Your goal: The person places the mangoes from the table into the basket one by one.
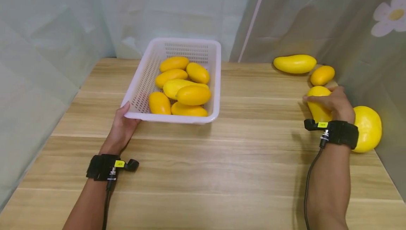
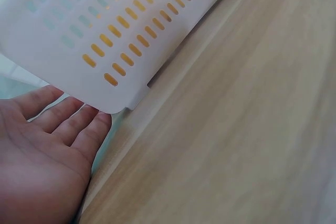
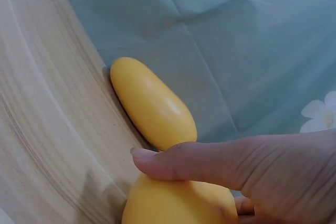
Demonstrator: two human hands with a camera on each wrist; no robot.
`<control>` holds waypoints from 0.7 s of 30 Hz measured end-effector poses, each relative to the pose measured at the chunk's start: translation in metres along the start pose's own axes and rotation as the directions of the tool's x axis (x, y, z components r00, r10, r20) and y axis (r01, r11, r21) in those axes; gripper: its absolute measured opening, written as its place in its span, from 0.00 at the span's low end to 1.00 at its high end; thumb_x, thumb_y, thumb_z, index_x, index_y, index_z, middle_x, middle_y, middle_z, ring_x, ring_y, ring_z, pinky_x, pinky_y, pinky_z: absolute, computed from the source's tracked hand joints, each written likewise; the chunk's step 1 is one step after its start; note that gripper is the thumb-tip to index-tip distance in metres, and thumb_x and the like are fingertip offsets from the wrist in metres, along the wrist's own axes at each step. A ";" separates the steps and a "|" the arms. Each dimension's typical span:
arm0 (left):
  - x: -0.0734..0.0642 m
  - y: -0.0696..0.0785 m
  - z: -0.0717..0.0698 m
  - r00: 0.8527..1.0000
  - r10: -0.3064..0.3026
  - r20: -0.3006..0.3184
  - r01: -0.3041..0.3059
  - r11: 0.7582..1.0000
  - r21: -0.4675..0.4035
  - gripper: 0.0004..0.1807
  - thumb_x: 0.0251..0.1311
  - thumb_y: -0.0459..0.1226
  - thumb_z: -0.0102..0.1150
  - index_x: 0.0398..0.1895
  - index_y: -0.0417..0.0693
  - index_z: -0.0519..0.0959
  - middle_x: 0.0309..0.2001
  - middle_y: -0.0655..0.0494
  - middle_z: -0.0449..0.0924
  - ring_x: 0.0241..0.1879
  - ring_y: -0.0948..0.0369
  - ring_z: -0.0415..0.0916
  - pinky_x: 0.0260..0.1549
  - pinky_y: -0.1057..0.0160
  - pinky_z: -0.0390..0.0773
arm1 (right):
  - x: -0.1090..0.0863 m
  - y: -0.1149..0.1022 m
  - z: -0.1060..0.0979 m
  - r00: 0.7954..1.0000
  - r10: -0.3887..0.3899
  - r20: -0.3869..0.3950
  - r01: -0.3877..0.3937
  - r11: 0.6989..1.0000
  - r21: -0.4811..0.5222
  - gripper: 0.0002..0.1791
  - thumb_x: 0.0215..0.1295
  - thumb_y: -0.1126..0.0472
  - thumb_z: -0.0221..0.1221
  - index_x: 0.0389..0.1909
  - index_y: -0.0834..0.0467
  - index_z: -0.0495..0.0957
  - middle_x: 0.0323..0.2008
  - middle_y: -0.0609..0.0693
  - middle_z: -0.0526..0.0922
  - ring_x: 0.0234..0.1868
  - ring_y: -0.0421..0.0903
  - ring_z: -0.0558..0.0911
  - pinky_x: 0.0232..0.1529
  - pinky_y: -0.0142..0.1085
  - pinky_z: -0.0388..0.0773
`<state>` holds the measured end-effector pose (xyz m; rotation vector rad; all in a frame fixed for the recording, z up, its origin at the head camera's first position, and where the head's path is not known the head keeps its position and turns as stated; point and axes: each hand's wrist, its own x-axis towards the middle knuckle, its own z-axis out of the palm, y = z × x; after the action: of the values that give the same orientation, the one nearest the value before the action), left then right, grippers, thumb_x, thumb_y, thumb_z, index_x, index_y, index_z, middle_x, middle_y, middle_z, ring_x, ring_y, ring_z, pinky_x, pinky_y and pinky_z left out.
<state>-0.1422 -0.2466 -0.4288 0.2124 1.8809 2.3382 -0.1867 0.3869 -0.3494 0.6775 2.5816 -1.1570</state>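
Note:
A white plastic basket (image 1: 219, 82) holds several yellow-orange mangoes (image 1: 194, 95) and stands at the back of the table, left of the middle. My left hand (image 1: 122, 129) holds its near left corner, thumb over the rim. In the left wrist view, the fingers (image 2: 86, 129) touch the slotted wall from outside. At the table's right side, my right hand (image 1: 340, 105) grips a yellow mango (image 1: 318, 110), its thumb lying across the top. The right wrist view has this mango (image 3: 173, 203) low in the picture, partly hidden by the thumb; its far fingers are mostly out of sight.
Beyond the right hand lie a small orange-yellow mango (image 1: 322, 75) and a long yellow mango (image 1: 295, 64). A large round yellow fruit (image 1: 368, 129) sits right of the right wrist. Curtains (image 1: 180, 8) hang along the wooden table's (image 1: 222, 173) back and sides.

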 end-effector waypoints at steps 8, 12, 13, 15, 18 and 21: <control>-0.001 0.001 0.000 1.000 0.003 -0.004 -0.003 1.000 -0.013 0.34 0.74 0.56 0.36 0.81 0.70 0.48 0.81 0.55 0.42 0.74 0.51 0.48 0.65 0.64 0.63 | -0.003 -0.003 -0.003 0.998 0.036 -0.046 -0.037 0.999 -0.011 0.63 0.58 0.40 0.70 0.78 0.69 0.42 0.65 0.69 0.57 0.58 0.62 0.60 0.57 0.52 0.62; 0.000 0.000 -0.001 1.000 0.007 0.003 -0.007 1.000 -0.013 0.34 0.75 0.56 0.36 0.81 0.70 0.48 0.81 0.55 0.42 0.75 0.51 0.48 0.66 0.63 0.64 | -0.004 -0.005 -0.005 0.997 0.053 -0.055 -0.052 0.998 0.017 0.63 0.58 0.39 0.69 0.78 0.67 0.43 0.66 0.66 0.57 0.59 0.61 0.60 0.60 0.53 0.61; 0.000 0.000 -0.001 1.000 0.009 0.004 -0.009 1.000 -0.013 0.34 0.75 0.56 0.36 0.81 0.70 0.48 0.81 0.55 0.42 0.74 0.50 0.48 0.66 0.63 0.64 | -0.003 -0.005 -0.005 0.997 0.048 -0.053 -0.046 0.999 0.022 0.61 0.58 0.38 0.69 0.78 0.67 0.46 0.63 0.64 0.59 0.58 0.60 0.60 0.58 0.52 0.62; 0.001 0.000 -0.001 1.000 0.009 0.006 -0.009 1.000 -0.013 0.33 0.75 0.56 0.35 0.81 0.70 0.48 0.81 0.55 0.42 0.74 0.50 0.48 0.65 0.63 0.64 | -0.002 -0.005 -0.004 0.998 0.036 -0.047 -0.035 0.999 0.027 0.58 0.57 0.38 0.70 0.75 0.67 0.51 0.57 0.60 0.61 0.55 0.58 0.61 0.53 0.48 0.63; 0.001 0.000 -0.001 1.000 0.008 0.008 -0.008 1.000 -0.014 0.33 0.75 0.55 0.35 0.81 0.70 0.48 0.81 0.55 0.42 0.74 0.50 0.49 0.65 0.63 0.65 | -0.001 -0.005 -0.005 0.999 0.033 -0.029 -0.033 0.999 0.009 0.56 0.56 0.36 0.70 0.70 0.67 0.54 0.54 0.59 0.62 0.53 0.59 0.62 0.49 0.47 0.64; 0.002 0.000 -0.001 1.000 0.006 0.008 -0.005 1.000 -0.013 0.33 0.75 0.55 0.36 0.81 0.70 0.48 0.81 0.55 0.42 0.73 0.50 0.49 0.65 0.64 0.65 | 0.000 -0.005 -0.006 0.999 0.040 -0.021 -0.041 0.999 -0.017 0.56 0.55 0.35 0.69 0.69 0.67 0.54 0.54 0.62 0.62 0.53 0.61 0.63 0.47 0.48 0.64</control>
<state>-0.1440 -0.2468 -0.4289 0.2256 1.8640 2.3484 -0.1896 0.3880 -0.3422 0.7383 2.5798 -1.1197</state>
